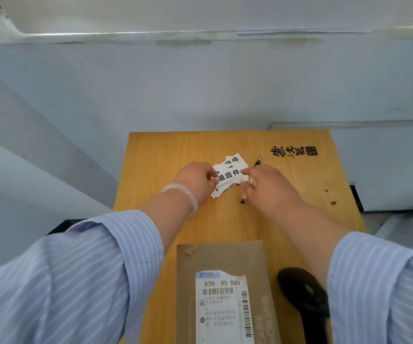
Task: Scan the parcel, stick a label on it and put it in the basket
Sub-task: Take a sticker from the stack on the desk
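A brown cardboard parcel [225, 259] with a white shipping label [222, 309] lies near the front of the wooden table [156, 155]. A black handheld scanner [302, 294] lies just right of the parcel. Farther back sits a small pile of white labels [230, 173] printed with black characters. My left hand [198, 181] pinches the pile's left side. My right hand [267, 184] has its fingertips on the right edge of the top label. The basket is not in view.
A black pen [258, 161] lies behind my right hand, and another marker [243, 198] pokes out under it. Black characters are printed on the table's far right [292, 152]. A pale wall stands close behind the table.
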